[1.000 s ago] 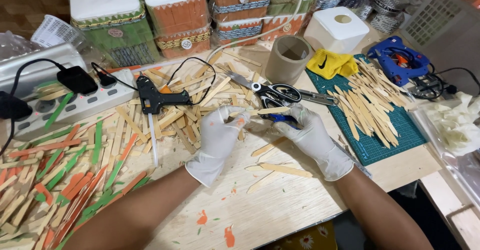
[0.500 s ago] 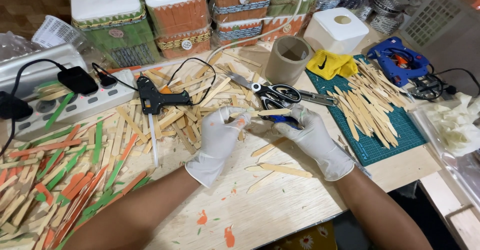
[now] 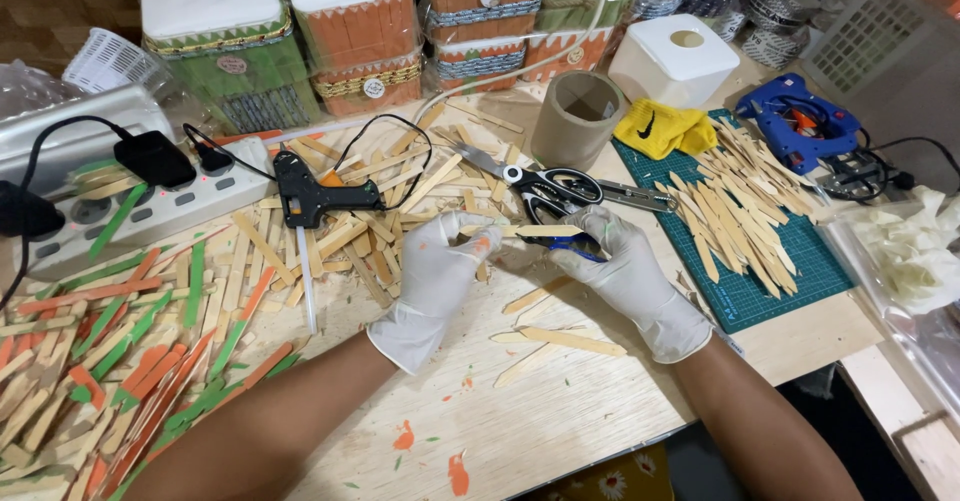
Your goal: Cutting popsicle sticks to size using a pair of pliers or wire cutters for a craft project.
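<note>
Setting: a small handicraft workshop, home-scale, producing boxes clad in wooden sticks. Evidence: a worn plywood table (image 3: 560, 431) spotted with orange paint is lying under loose plain craft sticks (image 3: 370, 211); painted orange and green sticks (image 3: 120, 361) are piling up at lower left. A black glue gun (image 3: 310, 199) is sitting at centre left, scissors (image 3: 550, 189) at centre, a green cutting mat (image 3: 780, 271) at right. Finished stick-covered boxes (image 3: 350, 41) are standing wrapped along the top edge.
</note>
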